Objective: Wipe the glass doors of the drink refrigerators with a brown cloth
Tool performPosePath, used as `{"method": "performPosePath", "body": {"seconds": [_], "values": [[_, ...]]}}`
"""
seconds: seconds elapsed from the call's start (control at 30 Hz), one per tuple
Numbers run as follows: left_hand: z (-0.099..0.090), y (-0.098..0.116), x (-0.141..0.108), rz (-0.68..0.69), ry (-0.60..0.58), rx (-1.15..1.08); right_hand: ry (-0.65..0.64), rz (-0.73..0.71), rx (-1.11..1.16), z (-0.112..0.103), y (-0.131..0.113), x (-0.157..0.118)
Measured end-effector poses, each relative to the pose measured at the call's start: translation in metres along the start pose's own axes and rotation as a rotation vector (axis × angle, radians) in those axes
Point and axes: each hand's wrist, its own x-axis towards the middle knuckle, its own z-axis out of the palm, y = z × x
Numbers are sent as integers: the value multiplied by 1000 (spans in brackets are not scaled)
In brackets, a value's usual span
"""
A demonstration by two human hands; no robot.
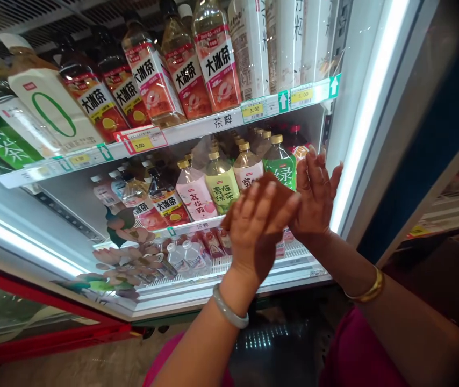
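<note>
The left hand (251, 226), with a pale bangle (229, 312) at its wrist, reaches toward the lit drinks cooler, its straight fingers fairly close together and its thumb held out to the right. A flat brown piece (280, 193) shows beyond those fingers and between forefinger and thumb, in front of the middle row of bottles; whether the hand pinches it or only lies against it, I cannot tell. Just to the right, the right hand (316, 196), with a gold bangle (372, 287), has its fingers stretched upward and slightly spread. Only a narrow strip of room separates it from the bright light strip (370, 105) along the cooler's right edge. Farther in, the green bottle (281, 164) is partly covered by the brown piece, and the yellow-green bottle (221, 183) stands left of it. Their gold caps sit under the upper shelf's front edge (189, 133), leaving little height there. Leftward, the middle shelf's front edge (191, 226) runs on past more bottles, the space before it wider than on the right. The cooler's bottom sill (181, 297) lies nearer, below the hands.
</note>
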Motion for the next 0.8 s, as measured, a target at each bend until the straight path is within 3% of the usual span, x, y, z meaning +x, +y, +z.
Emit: {"method": "performPosePath", "body": {"seconds": [0.1, 0.23, 0.33, 0.47, 0.53, 0.63, 0.7, 0.8], "values": [[-1, -1, -3, 53, -39, -48, 11, -22, 9, 0, 2, 0], [-25, -30, 12, -77, 70, -9, -92, 25, -8, -6, 0, 1], [-23, -27, 8, -122, 112, 30, -106, 50, -22, -6, -3, 1], [-4, -4, -8, 25, -64, 8, -32, 51, 11, -3, -4, 0], [-8, -6, -5, 69, -121, -14, -48, 56, 22, -3, -3, 0], [-31, -31, 14, -12, -37, -33, -90, 52, 17, -6, -2, 0], [-46, -47, 27, -151, 62, -12, -101, 50, 11, -7, -1, 0], [-47, -45, 28, -269, 94, 51, -97, 61, -4, -6, -2, 0]]}}
